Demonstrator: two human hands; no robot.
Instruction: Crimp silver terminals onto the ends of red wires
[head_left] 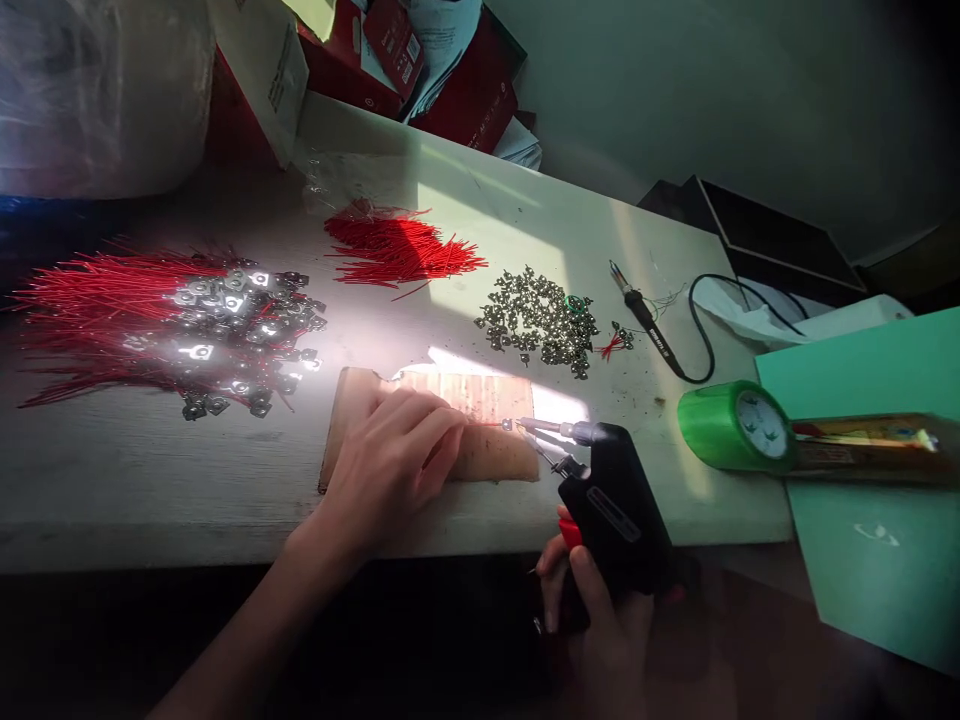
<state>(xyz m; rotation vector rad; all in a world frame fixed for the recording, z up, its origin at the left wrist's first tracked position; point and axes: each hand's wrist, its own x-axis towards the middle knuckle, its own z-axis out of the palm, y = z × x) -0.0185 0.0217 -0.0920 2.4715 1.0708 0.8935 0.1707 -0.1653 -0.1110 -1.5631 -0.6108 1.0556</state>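
Left hand (388,465) closed, fingers curled down on a flat tan cork-like board (469,395), pinning a thin red wire (487,424). Wire runs out from under the fingertips to a small metal lug (507,424) lying on the board. Right hand (604,625) closed round a black pistol-grip soldering gun (619,505), red trigger (570,532) by the fingers. Gun's metal nozzle (555,430) points left at the lug, right beside it; can't tell if touching.

Around the board, on a pale worktable (517,205): loose silver-grey metal lugs in a heap (536,320), upper right of the hand. Bundle of loose red wires (401,248) behind the board. Left of it, a large spread of finished-looking red wires with lugs attached (240,310). Separate soldering iron with black handle (646,322) and black cord (701,330) further right. Glossy green tape roll (735,428) at the table's right edge, printed long box (862,445) beside it, both on a flat green card (862,525).
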